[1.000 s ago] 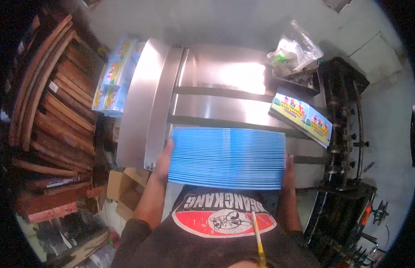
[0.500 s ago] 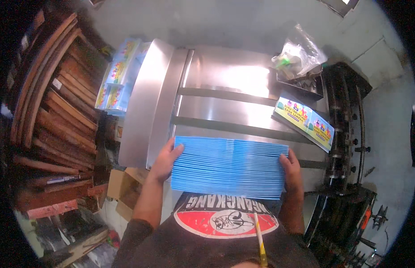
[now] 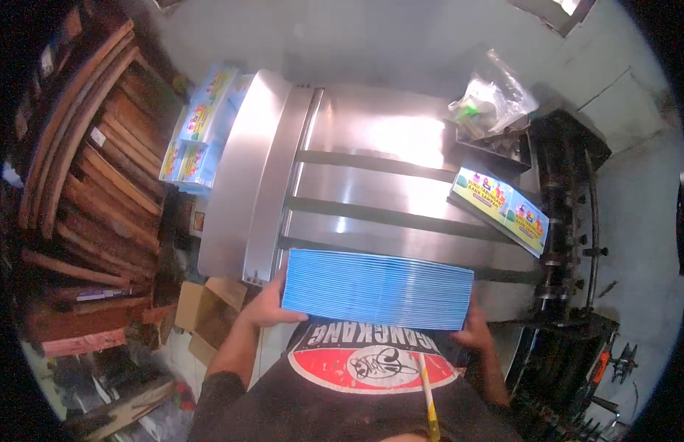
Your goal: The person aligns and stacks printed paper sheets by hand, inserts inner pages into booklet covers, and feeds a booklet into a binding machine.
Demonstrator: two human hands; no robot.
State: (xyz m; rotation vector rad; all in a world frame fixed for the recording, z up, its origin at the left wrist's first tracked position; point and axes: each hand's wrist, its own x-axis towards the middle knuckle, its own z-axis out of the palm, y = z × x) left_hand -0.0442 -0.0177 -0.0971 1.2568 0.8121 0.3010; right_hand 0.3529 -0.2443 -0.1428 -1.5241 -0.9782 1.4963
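Hands: two; the left hand grips one end of the stack, the right hand the other.
Blue stack: one, layers too many to count, held at the near side of the metal table, before the person's shirt.
Illustrated pile: one, two covers showing, lying aslant on the table's right.
Booklets: several, exact number unclear, left of the table.
Plastic bag: one, on a dark tray.
Cardboard box: one, open, lower left.
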